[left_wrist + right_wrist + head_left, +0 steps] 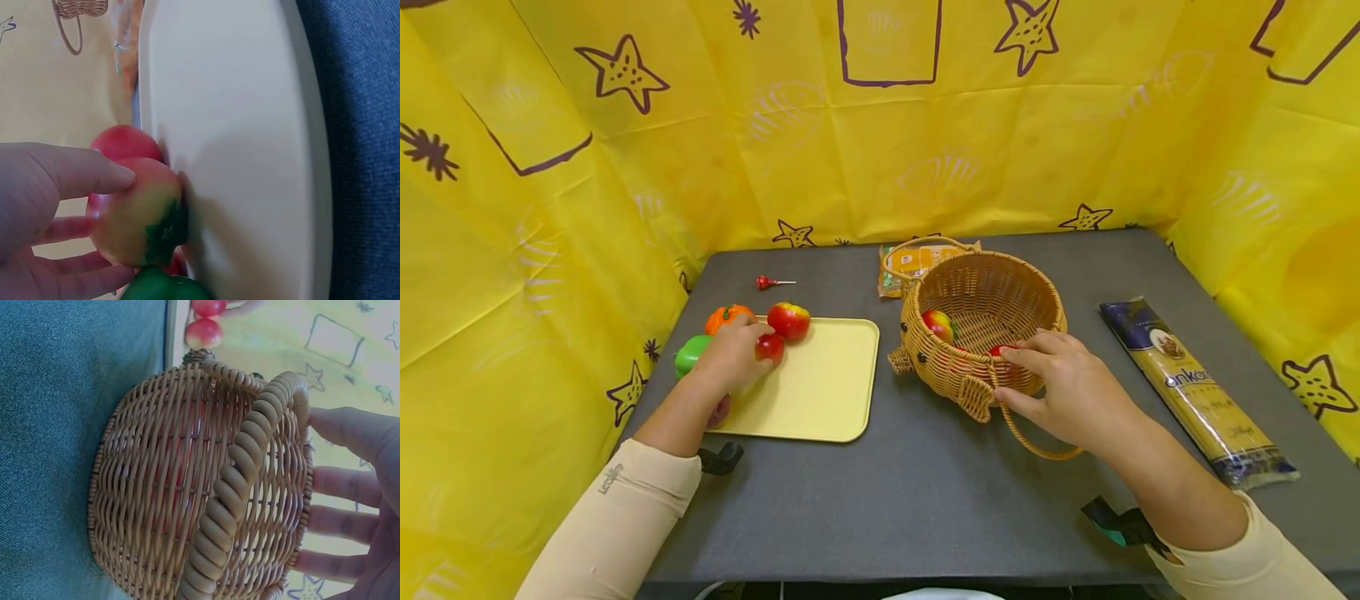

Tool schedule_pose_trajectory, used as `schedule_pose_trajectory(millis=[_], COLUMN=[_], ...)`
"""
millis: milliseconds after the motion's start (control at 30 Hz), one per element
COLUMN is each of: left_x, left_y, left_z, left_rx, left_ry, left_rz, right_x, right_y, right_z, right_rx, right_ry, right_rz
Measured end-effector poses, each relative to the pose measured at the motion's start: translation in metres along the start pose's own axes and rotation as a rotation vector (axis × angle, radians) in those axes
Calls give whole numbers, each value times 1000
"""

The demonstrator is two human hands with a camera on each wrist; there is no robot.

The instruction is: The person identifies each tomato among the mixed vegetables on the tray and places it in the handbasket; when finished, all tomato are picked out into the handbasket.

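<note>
- While the left hand (737,354) is low over the left side of the cream-yellow tray (827,383), a red fruit (770,348) sits in its grip: thumb on one side, fingers bent round it.
- Right hand (1075,392) holds the rim of the basket (942,368): thumb outside by the handle (240,462), fingers over the edge, rim between them; fingertips partly hidden.
- Basket stands on the counter (925,492), left of the right hand, well apart from the left.
- Red fruit: round, smooth, yellow-orange patch around a green star-shaped calyx.
- Basket: tan wicker, animal-shaped, dark eyes, woven snout, looped handles.
- Inside basket: red-yellow fruit (938,325) near the left wall, something red (1002,351) at the right fingers; mostly hidden, can't tell what.
- Around left hand: apple (788,321) just beyond the held fruit; orange pepper (722,318) and green pepper (689,357) on its left.
- Lollipop (765,282) beyond the tray, orange packet (910,262) behind the basket, pasta pack (1195,387) right of the right hand.
</note>
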State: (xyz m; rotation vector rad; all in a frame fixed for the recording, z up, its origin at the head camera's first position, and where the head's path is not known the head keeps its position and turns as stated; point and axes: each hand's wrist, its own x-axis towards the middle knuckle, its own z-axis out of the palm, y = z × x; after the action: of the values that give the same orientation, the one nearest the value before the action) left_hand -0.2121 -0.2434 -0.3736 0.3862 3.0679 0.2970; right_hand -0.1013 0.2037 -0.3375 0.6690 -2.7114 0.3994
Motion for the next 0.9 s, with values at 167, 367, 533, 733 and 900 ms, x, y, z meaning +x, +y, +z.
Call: schedule_pose_trajectory(millis=[167,367,533,733,900], left_x=[0,-5,-7,-6,-4], left_y=[0,2,9,23,35], left_z=[0,2,1,-10,-21], left_rx=[-5,-37,-73,-104,-143], left_ry=[14,16,39,67,112], left_rz=[11,19,52,80,121], right_x=[0,0,0,0,1], right_y=[0,1,1,1,1], right_z=[0,0,1,0,0], right_rx=[-3,1,6,9,9], right_ry=[-12,5,5,9,2], right_rz=[12,-4,-4,-5,2])
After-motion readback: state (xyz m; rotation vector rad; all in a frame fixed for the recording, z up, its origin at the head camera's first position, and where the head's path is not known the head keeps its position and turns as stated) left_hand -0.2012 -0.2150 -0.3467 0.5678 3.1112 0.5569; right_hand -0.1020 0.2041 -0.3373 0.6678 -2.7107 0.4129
